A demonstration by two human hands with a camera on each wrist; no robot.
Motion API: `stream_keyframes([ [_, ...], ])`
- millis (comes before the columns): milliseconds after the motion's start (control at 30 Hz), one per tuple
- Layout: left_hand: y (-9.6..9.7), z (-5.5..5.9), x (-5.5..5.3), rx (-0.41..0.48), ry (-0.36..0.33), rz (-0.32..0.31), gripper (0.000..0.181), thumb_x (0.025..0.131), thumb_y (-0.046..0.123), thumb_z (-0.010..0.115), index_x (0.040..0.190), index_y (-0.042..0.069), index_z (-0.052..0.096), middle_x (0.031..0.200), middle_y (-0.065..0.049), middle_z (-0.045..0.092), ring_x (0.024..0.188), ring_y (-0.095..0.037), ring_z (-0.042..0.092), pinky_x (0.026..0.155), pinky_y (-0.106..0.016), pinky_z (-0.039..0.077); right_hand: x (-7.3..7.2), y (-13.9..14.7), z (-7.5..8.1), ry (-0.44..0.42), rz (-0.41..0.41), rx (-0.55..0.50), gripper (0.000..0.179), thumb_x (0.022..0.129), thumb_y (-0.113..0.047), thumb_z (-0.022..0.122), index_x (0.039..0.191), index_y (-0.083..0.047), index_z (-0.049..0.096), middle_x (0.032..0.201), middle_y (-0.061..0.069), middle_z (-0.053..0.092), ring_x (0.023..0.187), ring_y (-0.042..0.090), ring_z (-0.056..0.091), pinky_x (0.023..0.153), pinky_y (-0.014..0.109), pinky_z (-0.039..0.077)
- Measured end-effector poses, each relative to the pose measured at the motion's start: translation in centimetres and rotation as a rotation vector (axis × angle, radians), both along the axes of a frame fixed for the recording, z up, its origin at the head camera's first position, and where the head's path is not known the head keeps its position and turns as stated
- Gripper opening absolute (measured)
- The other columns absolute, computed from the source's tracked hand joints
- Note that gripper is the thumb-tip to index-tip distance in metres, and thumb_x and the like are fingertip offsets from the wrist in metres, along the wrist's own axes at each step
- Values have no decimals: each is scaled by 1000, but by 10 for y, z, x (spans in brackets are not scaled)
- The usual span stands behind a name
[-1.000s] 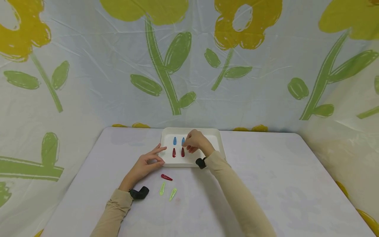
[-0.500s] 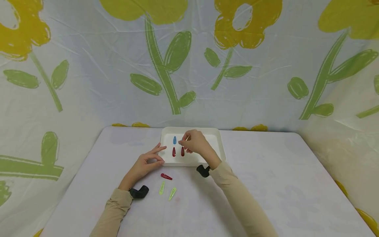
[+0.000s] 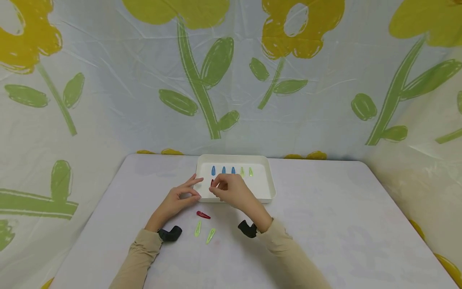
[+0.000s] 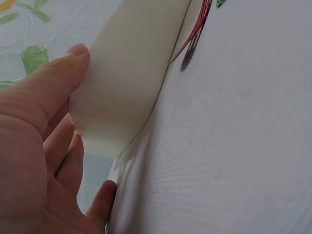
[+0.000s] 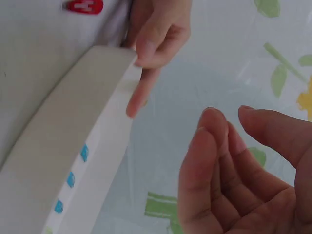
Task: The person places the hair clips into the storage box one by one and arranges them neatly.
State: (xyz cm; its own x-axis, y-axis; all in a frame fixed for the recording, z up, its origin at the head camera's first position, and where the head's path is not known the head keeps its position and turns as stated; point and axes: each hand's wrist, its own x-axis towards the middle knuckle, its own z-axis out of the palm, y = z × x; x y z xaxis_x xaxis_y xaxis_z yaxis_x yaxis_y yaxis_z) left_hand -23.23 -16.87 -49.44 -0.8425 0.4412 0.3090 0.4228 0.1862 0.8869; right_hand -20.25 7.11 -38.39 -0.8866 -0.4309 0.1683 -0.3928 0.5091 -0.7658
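Note:
My left hand (image 3: 177, 200) holds the front-left corner of a white tray (image 3: 261, 188), its thumb on the wall in the left wrist view. Inside the tray lies a back row of snap hair clips: three blue clips (image 3: 213, 170), then two green clips (image 3: 250, 171). My right hand (image 3: 234, 192) is over the tray's front part, fingertips right by a red hair clip (image 3: 212, 183) that is partly covered. The right wrist view shows its thumb and fingers apart, loosely bent, with nothing between them. The second red clip is hidden behind this hand.
On the table in front of the tray lie a red hair clip (image 3: 203, 214) and two green ones, a left green clip (image 3: 198, 228) and a right green clip (image 3: 211, 236). A flower-printed curtain (image 3: 144, 120) rises behind the table.
My right hand has come back from the blue clips toward the red ones, uncovering the blue and green row and covering a red clip. The left hand stays at the tray corner.

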Motion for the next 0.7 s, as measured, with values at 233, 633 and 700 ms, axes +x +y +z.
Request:
stream_keyframes([
  [233, -5, -15, -9, -5, 18, -8, 4, 90, 12, 74, 93, 11, 77, 149, -4, 50, 151, -26, 18, 117, -61, 14, 13, -5, -15, 102, 123, 35, 2, 92, -9, 70, 93, -8, 71, 74, -5, 63, 61, 9, 55, 56, 21, 48],
  [633, -6, -15, -9, 2, 11, -21, 6, 91, 13, 73, 95, 10, 76, 150, -2, 48, 151, -21, 17, 121, -39, 16, 19, -7, -43, 128, 470, 320, 30, 97, -1, 59, 127, -1, 63, 124, 8, 66, 113, 17, 61, 101, 23, 44],
  [700, -6, -15, -9, 8, 10, -23, 7, 91, 13, 73, 95, 9, 76, 150, -3, 48, 151, -21, 18, 120, -30, 16, 19, -8, -48, 152, 524, 368, 35, 98, 2, 55, 133, 1, 59, 133, 10, 62, 123, 18, 57, 106, 24, 40],
])
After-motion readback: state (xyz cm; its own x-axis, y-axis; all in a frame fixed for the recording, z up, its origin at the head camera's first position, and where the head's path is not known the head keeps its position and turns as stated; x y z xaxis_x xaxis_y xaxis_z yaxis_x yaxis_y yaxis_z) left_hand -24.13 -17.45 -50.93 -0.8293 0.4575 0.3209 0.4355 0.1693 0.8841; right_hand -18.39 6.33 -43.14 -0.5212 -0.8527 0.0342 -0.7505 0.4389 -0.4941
